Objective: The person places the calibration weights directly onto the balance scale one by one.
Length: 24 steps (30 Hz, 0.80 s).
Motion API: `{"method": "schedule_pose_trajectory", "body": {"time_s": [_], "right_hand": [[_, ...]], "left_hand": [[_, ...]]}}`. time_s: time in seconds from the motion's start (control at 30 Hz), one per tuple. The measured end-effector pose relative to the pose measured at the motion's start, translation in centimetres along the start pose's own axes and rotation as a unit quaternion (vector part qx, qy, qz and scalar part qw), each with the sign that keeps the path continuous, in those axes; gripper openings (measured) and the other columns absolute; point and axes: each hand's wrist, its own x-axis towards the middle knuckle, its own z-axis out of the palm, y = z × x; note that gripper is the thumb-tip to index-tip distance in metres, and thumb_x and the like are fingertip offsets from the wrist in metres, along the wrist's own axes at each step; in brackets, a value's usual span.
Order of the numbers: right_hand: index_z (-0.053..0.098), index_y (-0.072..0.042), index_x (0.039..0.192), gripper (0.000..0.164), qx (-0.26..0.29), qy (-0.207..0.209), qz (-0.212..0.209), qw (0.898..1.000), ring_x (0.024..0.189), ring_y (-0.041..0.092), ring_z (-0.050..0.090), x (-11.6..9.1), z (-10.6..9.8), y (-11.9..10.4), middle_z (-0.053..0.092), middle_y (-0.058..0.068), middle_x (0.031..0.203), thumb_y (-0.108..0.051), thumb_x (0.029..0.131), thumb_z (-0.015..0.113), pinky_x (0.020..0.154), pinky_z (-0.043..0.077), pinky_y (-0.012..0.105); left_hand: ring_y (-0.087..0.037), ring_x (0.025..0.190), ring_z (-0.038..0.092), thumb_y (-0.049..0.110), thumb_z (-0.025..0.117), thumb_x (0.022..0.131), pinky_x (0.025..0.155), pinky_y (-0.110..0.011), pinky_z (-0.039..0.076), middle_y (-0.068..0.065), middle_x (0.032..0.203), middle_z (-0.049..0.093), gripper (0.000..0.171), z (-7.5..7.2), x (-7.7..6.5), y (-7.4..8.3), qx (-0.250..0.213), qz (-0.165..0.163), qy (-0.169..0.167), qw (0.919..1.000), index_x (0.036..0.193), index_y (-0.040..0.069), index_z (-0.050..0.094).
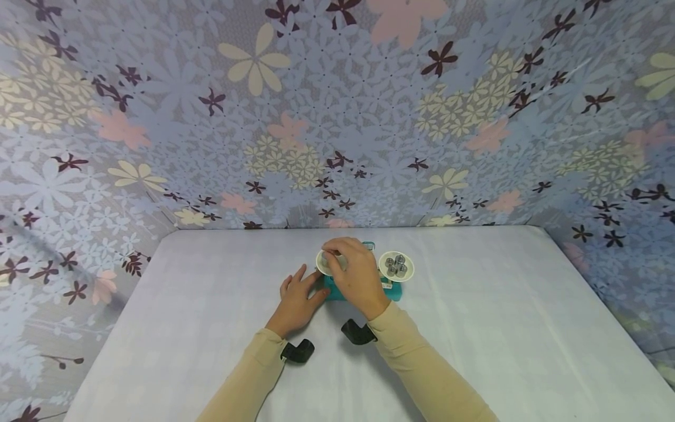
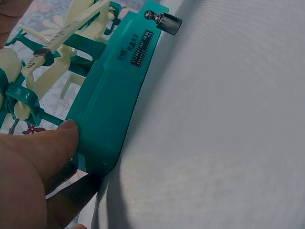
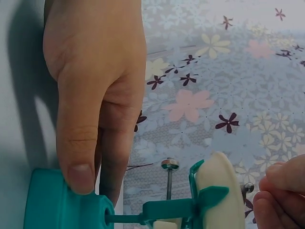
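Observation:
A teal tray balance (image 2: pixel 107 95), labelled a student tray balance, stands on the table with two cream pans. My left hand (image 1: pixel 296 302) lies at the left end of its base, the thumb (image 2: pixel 62 143) touching the teal plastic and the fingers extended. Above the left pan (image 3: pixel 219 191), my right hand (image 1: pixel 360 278) has its thumb and fingertips (image 3: pixel 276 179) close together. Beside those fingertips a small shiny metal piece (image 3: pixel 248 187) shows at the pan; whether they hold it is unclear. Several metal nuts (image 1: pixel 395 265) sit in the right pan (image 1: pixel 410 272).
The balance's graduated beam (image 2: pixel 66 33) runs between the pans. A dark metal cylinder (image 2: pixel 169 24) shows at the far end of the base. White cloth covers the table (image 1: pixel 490 328), and flowered fabric (image 1: pixel 337 117) rises behind it. Black camera mounts (image 1: pixel 357 333) sit at both wrists.

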Motion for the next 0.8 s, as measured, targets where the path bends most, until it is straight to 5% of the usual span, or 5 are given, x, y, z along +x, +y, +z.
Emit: {"method": "schedule_pose_trajectory", "body": {"time_s": [0.6, 0.8], "right_hand": [[0.075, -0.007, 0.101, 0.011, -0.003, -0.002, 0.006, 1.000, 0.090, 0.020, 0.067, -0.4, -0.7, -0.1, 0.072, 0.006, 0.103, -0.005, 0.091, 0.074, 0.077, 0.057, 0.037], [0.075, -0.006, 0.104, 0.014, 0.033, -0.007, 0.020, 0.999, 0.088, 0.019, 0.067, -0.9, -1.4, -0.1, 0.072, 0.007, 0.102, -0.004, 0.090, 0.074, 0.076, 0.057, 0.041]], "left_hand": [[-0.042, 0.150, 0.020, 0.031, 0.056, 0.103, 0.116, -0.064, 0.007, -0.017, 0.150, 0.049, 0.053, 0.0, -0.1, 0.1, 0.001, 0.004, 0.004, 1.0000, 0.147, 0.002, 0.049], [-0.041, 0.150, 0.020, 0.031, 0.057, 0.103, 0.117, -0.064, 0.006, -0.018, 0.150, 0.049, 0.053, 0.0, -0.1, 0.3, 0.000, -0.003, 0.005, 1.0000, 0.146, 0.001, 0.050]]}}
